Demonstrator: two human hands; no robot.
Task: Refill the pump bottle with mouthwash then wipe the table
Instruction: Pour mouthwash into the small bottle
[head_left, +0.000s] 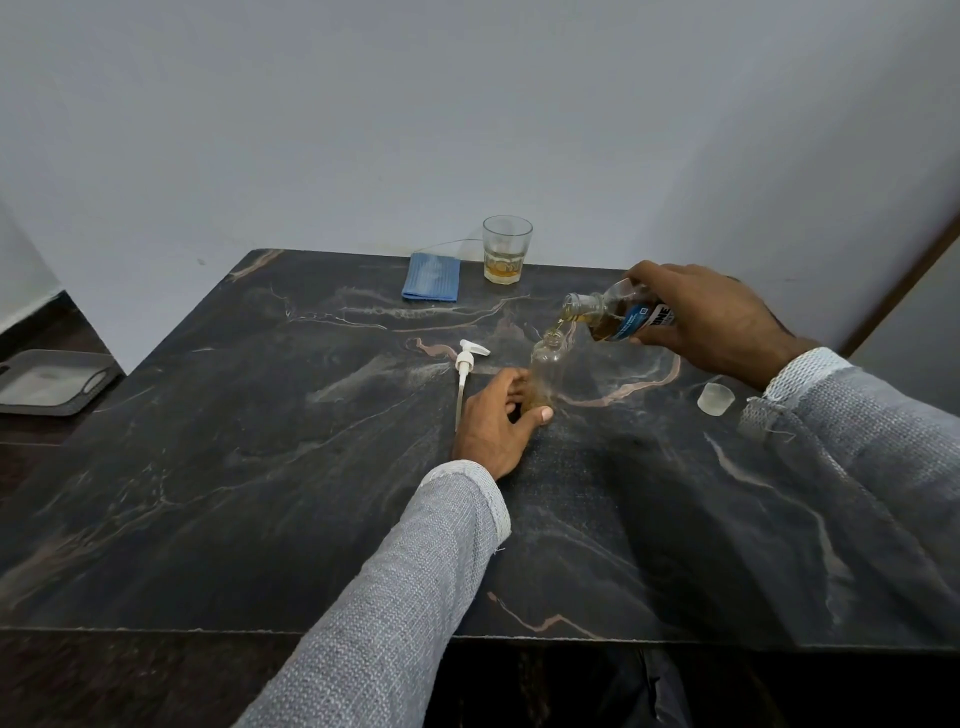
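Readable text: one partial label only.
Mouthwash bottle (621, 316) blue label shows white letters "INE", rest hidden by right hand (711, 319); smaller print illegible.

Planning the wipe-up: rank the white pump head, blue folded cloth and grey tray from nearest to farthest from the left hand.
1. White pump head: lying just left of the left hand.
2. Blue folded cloth: table's far edge.
3. Grey tray: off the table, far left.

Tilted mouthwash bottle (618, 314) pours amber liquid into the upright clear pump bottle (545, 371), pump head (467, 358) lying beside.
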